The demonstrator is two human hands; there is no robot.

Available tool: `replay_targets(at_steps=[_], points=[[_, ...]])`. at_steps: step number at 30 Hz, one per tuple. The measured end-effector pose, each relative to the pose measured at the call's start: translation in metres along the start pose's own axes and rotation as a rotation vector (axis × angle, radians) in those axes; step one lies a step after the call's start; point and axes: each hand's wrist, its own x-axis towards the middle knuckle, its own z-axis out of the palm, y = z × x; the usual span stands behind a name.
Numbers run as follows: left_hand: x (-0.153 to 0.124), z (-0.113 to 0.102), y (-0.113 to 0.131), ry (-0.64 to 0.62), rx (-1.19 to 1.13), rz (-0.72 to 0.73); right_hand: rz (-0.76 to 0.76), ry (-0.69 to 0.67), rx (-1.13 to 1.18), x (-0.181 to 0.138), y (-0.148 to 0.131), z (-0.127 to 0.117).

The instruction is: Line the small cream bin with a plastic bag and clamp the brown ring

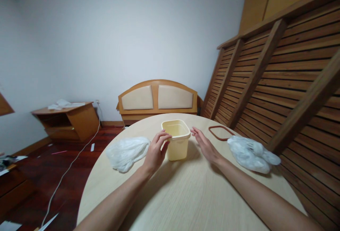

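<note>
A pale yellow square plastic bin (177,147) stands upright on the round wooden table, its open top showing a bare inside. At its left side is my left hand (156,150), with curved fingers at the rim and the thumb apart below them. The fingertips seem to touch the bin, but they are not wrapped round it. My right hand (205,145) is on the other side, fingers stretched toward the rim with a small gap, holding nothing. A crumpled white plastic bag (128,153) lies left of my left hand.
On the right of the table (191,202) are a brown rounded-square ring (218,139) and a bunched clear-white plastic bag (249,153). A headboard (155,111) stands behind, slatted wood (255,82) leans at the right, and a cable (75,160) crosses the floor.
</note>
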Motion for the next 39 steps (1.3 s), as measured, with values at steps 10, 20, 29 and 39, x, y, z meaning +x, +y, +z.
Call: replay_targets(at_steps=[10, 20, 29, 39], points=[[-0.001, 0.000, 0.016, -0.090, -0.154, 0.044, -0.156, -0.133, 0.576, -0.037, 0.015, 0.017], [-0.002, -0.005, 0.013, -0.193, -0.190, -0.007, -0.048, -0.204, 0.679, -0.039, 0.010, 0.023], [-0.013, -0.032, -0.054, -0.317, 0.563, -0.365, 0.005, -0.052, 0.574, -0.031, 0.021, 0.019], [-0.014, -0.041, -0.063, -0.588, 0.597, -0.669, 0.009, 0.033, 0.525, -0.021, 0.035, 0.022]])
